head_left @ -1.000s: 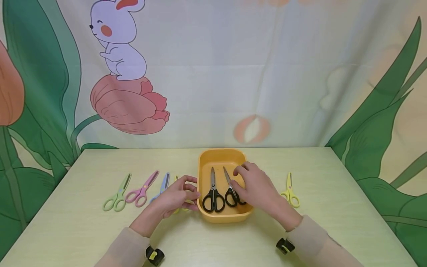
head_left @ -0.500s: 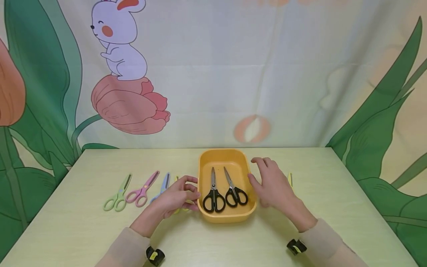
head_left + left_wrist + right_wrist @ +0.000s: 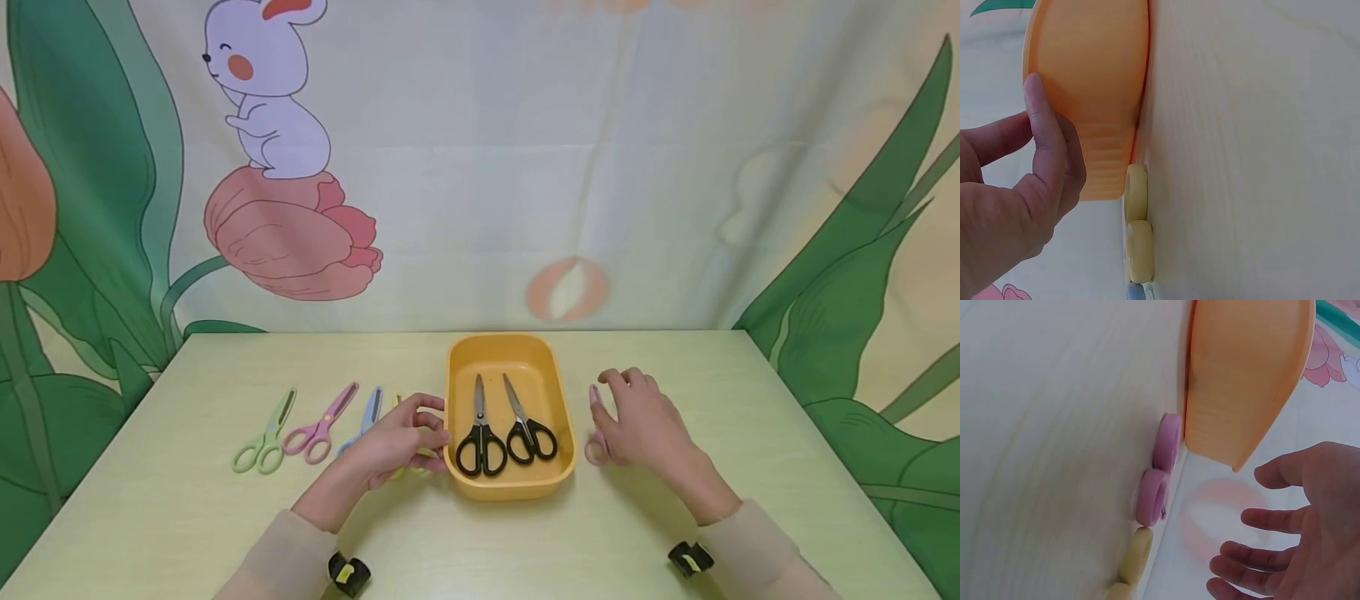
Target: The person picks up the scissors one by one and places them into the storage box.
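Observation:
Against the left side of a yellow-orange tray [image 3: 510, 489], the fingertips of my left hand [image 3: 395, 440] touch the outer wall and rim. Two black-handled scissors, the left pair [image 3: 480, 446] and the right pair [image 3: 531, 440], lie flat inside, blades pointing away. My right hand [image 3: 645, 421] hovers to the right of the tray with fingers spread, as the right wrist view shows, holding nothing. Beneath it lie pink scissors [image 3: 596, 450], partly covered by the hand; their handle loops [image 3: 1152, 499] stand near yellow ones [image 3: 1136, 555] in the right wrist view.
Left of the tray are green scissors [image 3: 258, 457], pink scissors [image 3: 318, 432], blue scissors [image 3: 371, 410] and yellow scissors [image 3: 1140, 251], the last two partly behind the left hand. The pale table [image 3: 480, 550] ends at a printed curtain [image 3: 480, 208] behind.
My right hand has moved right, out from over the tray, leaving the right black scissors uncovered and the pink scissors partly visible. The left hand and tray stay in place.

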Tool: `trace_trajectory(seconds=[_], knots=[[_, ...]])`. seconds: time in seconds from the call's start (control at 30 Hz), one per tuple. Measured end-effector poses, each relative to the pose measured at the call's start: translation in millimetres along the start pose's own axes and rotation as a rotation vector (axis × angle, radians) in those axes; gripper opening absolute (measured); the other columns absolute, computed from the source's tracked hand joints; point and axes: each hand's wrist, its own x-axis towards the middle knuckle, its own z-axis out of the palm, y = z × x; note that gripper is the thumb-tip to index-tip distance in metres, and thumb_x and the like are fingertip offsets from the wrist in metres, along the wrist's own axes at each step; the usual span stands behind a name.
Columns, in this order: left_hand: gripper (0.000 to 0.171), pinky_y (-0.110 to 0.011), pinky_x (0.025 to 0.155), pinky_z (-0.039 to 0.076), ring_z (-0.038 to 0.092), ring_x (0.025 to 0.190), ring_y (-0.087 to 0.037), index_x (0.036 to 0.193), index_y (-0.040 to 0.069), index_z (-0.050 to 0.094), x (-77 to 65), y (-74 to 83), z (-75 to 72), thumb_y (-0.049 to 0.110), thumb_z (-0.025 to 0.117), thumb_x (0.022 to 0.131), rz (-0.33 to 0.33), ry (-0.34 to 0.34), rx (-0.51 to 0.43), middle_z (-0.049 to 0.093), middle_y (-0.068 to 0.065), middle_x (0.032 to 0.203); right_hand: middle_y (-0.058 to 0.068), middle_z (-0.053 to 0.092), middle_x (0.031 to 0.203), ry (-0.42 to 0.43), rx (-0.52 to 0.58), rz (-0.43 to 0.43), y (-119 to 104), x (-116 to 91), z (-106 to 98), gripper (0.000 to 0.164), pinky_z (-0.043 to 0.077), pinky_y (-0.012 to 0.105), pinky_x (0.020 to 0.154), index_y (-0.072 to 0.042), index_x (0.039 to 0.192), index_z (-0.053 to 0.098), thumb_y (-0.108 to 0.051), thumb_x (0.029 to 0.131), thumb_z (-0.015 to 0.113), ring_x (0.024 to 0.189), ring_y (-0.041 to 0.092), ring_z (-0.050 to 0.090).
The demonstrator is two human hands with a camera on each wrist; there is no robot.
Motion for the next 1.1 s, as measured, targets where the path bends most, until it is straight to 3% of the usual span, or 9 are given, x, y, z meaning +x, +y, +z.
trace_trajectory(seconds=[0.2, 0.6, 0.93, 1.1], knots=[[0.050, -0.041, 0.076, 0.062, 0.063, 0.084, -0.027, 0.143, -0.007, 0.033, 0.3, 0.3, 0.5, -0.005, 0.058, 0.100, 0.003, -0.005, -0.001, 0.051, -0.018, 0.107, 0.027, 0.056, 0.125, -0.112, -0.013, 0.065, 8.5, -2.9, -4.7, 0.045, 0.052, 0.058, 0.086, 0.002, 0.133, 0.058, -0.027, 0.099, 0.062, 0.111, 0.042, 0.054], [0.049, -0.041, 0.076, 0.062, 0.063, 0.085, -0.026, 0.143, -0.008, 0.034, 0.5, 0.7, 2.0, -0.006, 0.057, 0.100, -0.001, 0.005, -0.002, 0.051, -0.018, 0.106, 0.022, 0.057, 0.114, -0.264, -0.036, 0.151, 18.7, -6.4, -7.9, 0.041, 0.053, 0.050, 0.072, 0.002, 0.128, 0.060, -0.020, 0.094, 0.063, 0.096, 0.036, 0.055], [0.049, -0.044, 0.078, 0.061, 0.064, 0.083, -0.026, 0.143, -0.007, 0.035, 0.9, -0.4, 1.6, -0.006, 0.058, 0.099, -0.006, 0.016, 0.003, 0.052, -0.018, 0.106, 0.022, 0.057, 0.109, -0.321, -0.032, 0.216, 24.0, -11.8, -9.0, 0.038, 0.049, 0.043, 0.062, 0.002, 0.121, 0.062, -0.018, 0.089, 0.066, 0.083, 0.031, 0.053], [0.048, -0.043, 0.078, 0.061, 0.064, 0.083, -0.026, 0.143, -0.007, 0.035, 0.7, -0.2, 1.4, -0.006, 0.057, 0.100, -0.005, 0.015, 0.004, 0.052, -0.017, 0.106, 0.023, 0.056, 0.111, -0.331, -0.053, 0.215, 25.5, -13.3, -9.2, 0.040, 0.053, 0.046, 0.065, 0.003, 0.121, 0.063, -0.020, 0.090, 0.070, 0.086, 0.032, 0.056]])
